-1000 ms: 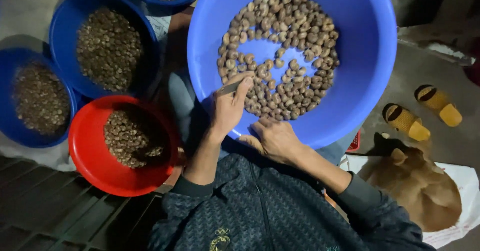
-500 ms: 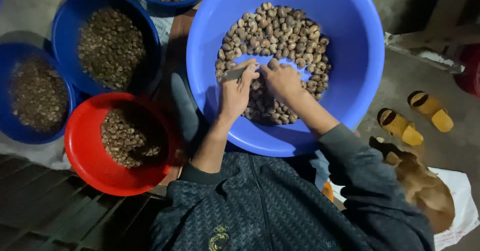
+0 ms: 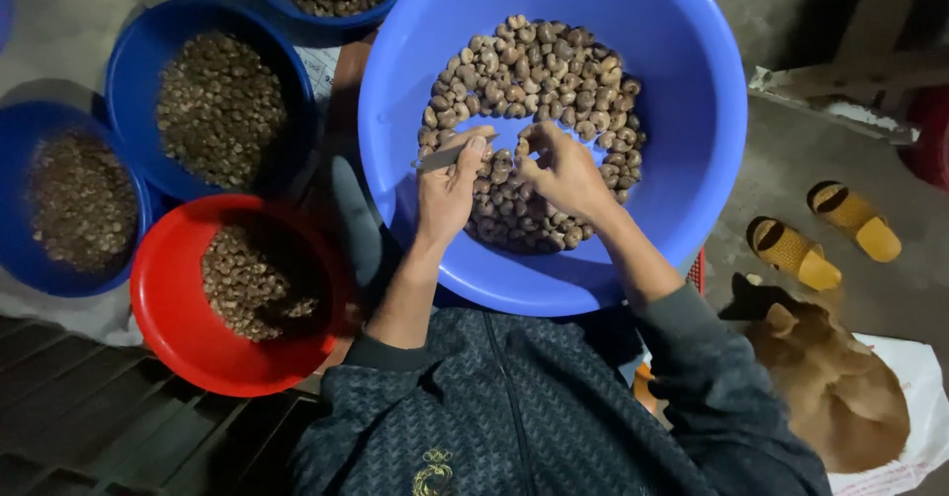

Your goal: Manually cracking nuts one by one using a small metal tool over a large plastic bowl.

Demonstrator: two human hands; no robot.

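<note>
Over the big blue basin [image 3: 692, 160], heaped with brown cashew nuts [image 3: 554, 71], both hands work close together. Beside it sit a red bowl [image 3: 168, 328] and two smaller blue bowls [image 3: 129, 71] [image 3: 20, 249], each holding darker sorted nuts. A tan dog [image 3: 840, 397] lies near yellow sandals [image 3: 825, 229] on the floor. The left hand [image 3: 450, 190] has its grip clenched on a small metal blade [image 3: 440, 157]; the right hand [image 3: 563, 170] pinches a single nut [image 3: 521, 145] just beside the blade's tip, above the heap.

big basin [image 3: 692, 140] blue | nuts [image 3: 554, 71] brown | side bowl [image 3: 173, 328] red | sandals [image 3: 820, 229] yellow | jacket [image 3: 534, 407] dark, patterned
</note>
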